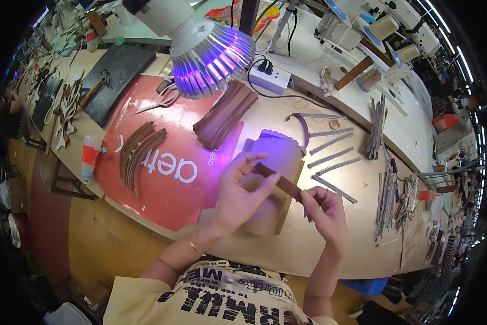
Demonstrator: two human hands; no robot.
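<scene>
A short brown leather strip (285, 186) is stretched between my two hands above the table. Its left end sits pinched by the fingers and thumb of my left hand (242, 187). My right hand (323, 210) grips the other end between thumb and fingers. Beneath them lies a cardboard-coloured block (268, 214), its scalloped far edge lit purple. A curved dark strip (304, 127) arches beside that block. To its right, several narrow grey toothed strips (333, 158) are spread apart on the table. The strip's ends are partly hidden by my fingers.
A lamp (213, 57) glowing purple hangs over the far side. On the red sheet (162, 200) lie curved brown strips (137, 157) and a stack of long brown strips (224, 115). A glue bottle (89, 157), a hammer (93, 89) on a black slab and a power strip (269, 77) surround them.
</scene>
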